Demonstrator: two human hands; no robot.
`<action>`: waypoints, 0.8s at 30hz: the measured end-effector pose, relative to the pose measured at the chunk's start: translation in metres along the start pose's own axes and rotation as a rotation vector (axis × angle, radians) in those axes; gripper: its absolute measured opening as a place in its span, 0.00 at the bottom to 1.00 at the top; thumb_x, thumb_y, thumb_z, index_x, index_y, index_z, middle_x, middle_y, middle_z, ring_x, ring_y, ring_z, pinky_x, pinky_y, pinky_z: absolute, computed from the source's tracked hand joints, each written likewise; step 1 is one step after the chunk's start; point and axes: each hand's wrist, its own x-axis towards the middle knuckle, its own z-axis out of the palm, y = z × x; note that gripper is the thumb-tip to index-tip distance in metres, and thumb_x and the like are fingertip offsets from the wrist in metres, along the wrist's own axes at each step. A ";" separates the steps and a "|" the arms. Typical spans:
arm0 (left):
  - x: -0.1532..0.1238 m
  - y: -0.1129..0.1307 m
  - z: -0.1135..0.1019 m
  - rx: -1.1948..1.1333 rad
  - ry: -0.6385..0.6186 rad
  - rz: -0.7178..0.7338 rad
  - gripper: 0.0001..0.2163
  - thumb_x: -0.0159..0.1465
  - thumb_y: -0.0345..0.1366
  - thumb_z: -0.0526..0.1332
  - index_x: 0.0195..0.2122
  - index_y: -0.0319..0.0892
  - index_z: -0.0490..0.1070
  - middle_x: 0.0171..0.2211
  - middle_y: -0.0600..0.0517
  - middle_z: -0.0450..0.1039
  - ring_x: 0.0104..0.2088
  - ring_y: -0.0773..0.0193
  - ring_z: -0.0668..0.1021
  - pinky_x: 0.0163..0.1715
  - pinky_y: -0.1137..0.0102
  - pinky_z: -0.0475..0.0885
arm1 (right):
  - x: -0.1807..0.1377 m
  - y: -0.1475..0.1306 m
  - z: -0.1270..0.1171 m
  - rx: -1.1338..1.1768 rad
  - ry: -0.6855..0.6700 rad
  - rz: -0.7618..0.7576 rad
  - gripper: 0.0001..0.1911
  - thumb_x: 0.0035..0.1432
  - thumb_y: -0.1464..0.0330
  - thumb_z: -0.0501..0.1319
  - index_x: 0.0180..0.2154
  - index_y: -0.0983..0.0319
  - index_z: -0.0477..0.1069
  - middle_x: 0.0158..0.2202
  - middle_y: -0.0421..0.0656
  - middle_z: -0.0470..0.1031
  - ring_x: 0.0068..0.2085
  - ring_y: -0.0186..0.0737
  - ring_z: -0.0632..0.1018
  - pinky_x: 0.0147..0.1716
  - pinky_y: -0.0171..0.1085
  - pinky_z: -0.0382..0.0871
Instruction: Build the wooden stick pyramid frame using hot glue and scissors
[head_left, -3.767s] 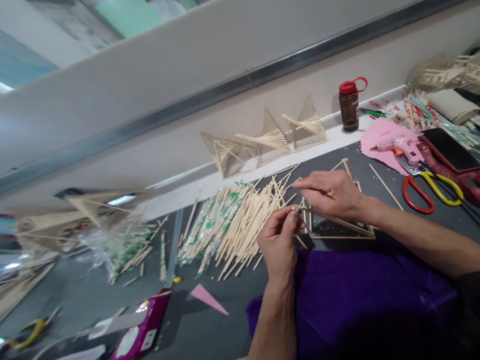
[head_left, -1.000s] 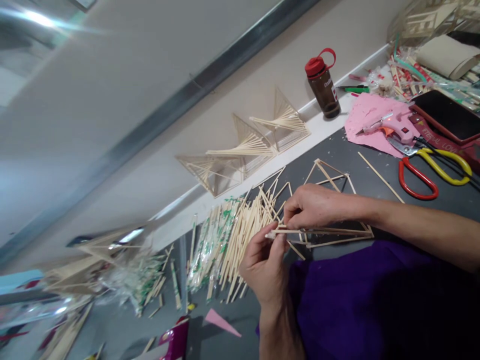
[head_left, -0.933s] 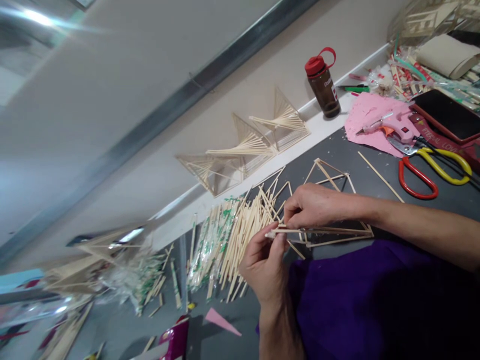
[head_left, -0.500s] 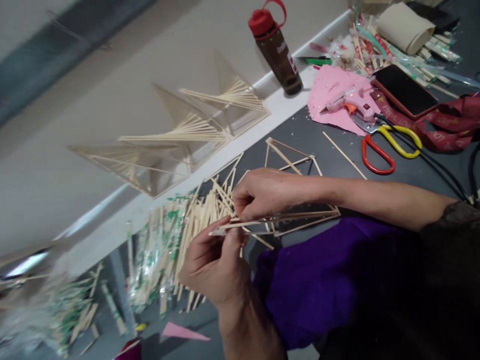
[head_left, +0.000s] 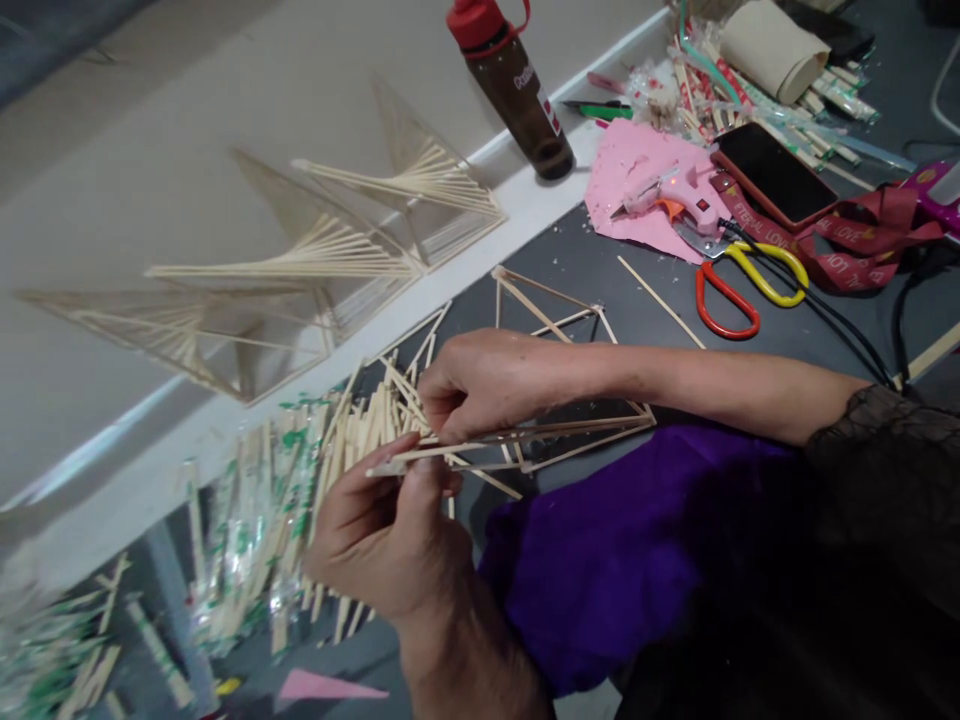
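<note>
My left hand [head_left: 394, 540] pinches the near-left corner of a stick frame [head_left: 577, 430] made of thin wooden sticks, thumb below and fingers behind. Over the same end my right hand [head_left: 495, 385] is closed, its fingertips at the sticks just beside the left thumb; what exactly lies in its fingers is partly hidden. The frame stretches right under my right forearm, above the purple cloth [head_left: 592, 560]. Behind my right wrist, more joined sticks [head_left: 551, 305] rise in a triangular shape. A pile of loose wooden chopsticks [head_left: 360, 430] lies just left of both hands.
Wrapped chopsticks [head_left: 247, 540] lie on the left. Along the wall stands a twisted stick model [head_left: 360, 260], with a water bottle [head_left: 517, 95] beyond it. A pink glue gun [head_left: 675, 195], scissors [head_left: 727, 300], a phone [head_left: 772, 175] and a loose stick [head_left: 660, 300] lie at right.
The view has shifted, so everything sits further left in the picture. Both hands keep nearly the same hold on the stick frame.
</note>
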 end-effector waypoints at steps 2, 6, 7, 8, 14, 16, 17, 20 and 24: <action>0.000 0.000 0.000 -0.009 -0.003 -0.010 0.08 0.45 0.32 0.70 0.28 0.44 0.82 0.18 0.57 0.74 0.15 0.70 0.69 0.14 0.74 0.64 | 0.001 0.002 0.001 0.014 0.011 -0.009 0.06 0.55 0.74 0.60 0.29 0.66 0.75 0.25 0.38 0.71 0.30 0.31 0.69 0.30 0.33 0.55; 0.000 0.001 0.002 0.003 0.016 -0.022 0.08 0.45 0.32 0.70 0.28 0.43 0.81 0.19 0.57 0.75 0.15 0.70 0.69 0.14 0.74 0.64 | 0.001 0.004 0.002 -0.038 0.007 -0.009 0.08 0.56 0.72 0.59 0.27 0.66 0.74 0.24 0.38 0.68 0.29 0.31 0.66 0.30 0.34 0.53; 0.000 0.001 0.002 0.010 0.023 -0.024 0.08 0.45 0.32 0.71 0.28 0.42 0.81 0.19 0.56 0.75 0.15 0.70 0.69 0.14 0.74 0.64 | 0.000 0.003 0.001 -0.065 0.009 -0.013 0.09 0.56 0.72 0.59 0.26 0.66 0.74 0.24 0.38 0.67 0.29 0.31 0.66 0.30 0.34 0.53; 0.000 0.001 0.001 0.010 0.026 -0.027 0.08 0.45 0.32 0.71 0.28 0.42 0.81 0.20 0.56 0.76 0.15 0.71 0.69 0.14 0.74 0.64 | -0.001 0.001 0.001 -0.092 0.011 -0.020 0.09 0.57 0.72 0.59 0.25 0.66 0.74 0.24 0.39 0.67 0.29 0.31 0.65 0.30 0.35 0.52; -0.002 -0.002 -0.006 -0.032 -0.023 -0.061 0.09 0.48 0.33 0.74 0.31 0.41 0.81 0.23 0.56 0.77 0.18 0.71 0.71 0.18 0.75 0.67 | -0.011 -0.014 -0.006 -0.278 0.034 -0.014 0.11 0.57 0.72 0.55 0.32 0.67 0.76 0.31 0.44 0.73 0.30 0.34 0.65 0.31 0.37 0.52; -0.003 -0.003 -0.009 -0.022 -0.043 -0.068 0.09 0.50 0.34 0.74 0.32 0.42 0.81 0.24 0.57 0.77 0.18 0.72 0.71 0.19 0.75 0.67 | -0.013 -0.017 -0.007 -0.301 0.060 -0.025 0.12 0.58 0.71 0.55 0.34 0.67 0.77 0.32 0.45 0.74 0.30 0.34 0.64 0.31 0.37 0.52; -0.003 -0.004 -0.010 -0.017 -0.056 -0.073 0.09 0.51 0.35 0.74 0.33 0.43 0.81 0.24 0.57 0.76 0.18 0.72 0.71 0.19 0.75 0.67 | -0.013 -0.017 -0.008 -0.310 0.072 -0.035 0.12 0.58 0.70 0.55 0.34 0.67 0.77 0.32 0.45 0.74 0.30 0.34 0.64 0.31 0.37 0.52; -0.003 -0.005 -0.014 0.007 -0.095 -0.088 0.09 0.53 0.36 0.73 0.35 0.44 0.81 0.24 0.57 0.76 0.20 0.71 0.72 0.20 0.75 0.68 | -0.013 -0.016 -0.009 -0.329 0.094 -0.052 0.11 0.57 0.72 0.56 0.33 0.67 0.77 0.31 0.45 0.73 0.29 0.33 0.62 0.31 0.37 0.50; -0.005 -0.006 -0.017 0.043 -0.104 -0.070 0.09 0.53 0.37 0.72 0.35 0.43 0.80 0.26 0.56 0.77 0.21 0.70 0.73 0.21 0.74 0.69 | -0.013 -0.016 -0.010 -0.345 0.096 -0.032 0.11 0.57 0.74 0.56 0.34 0.68 0.79 0.30 0.46 0.74 0.29 0.33 0.63 0.31 0.37 0.50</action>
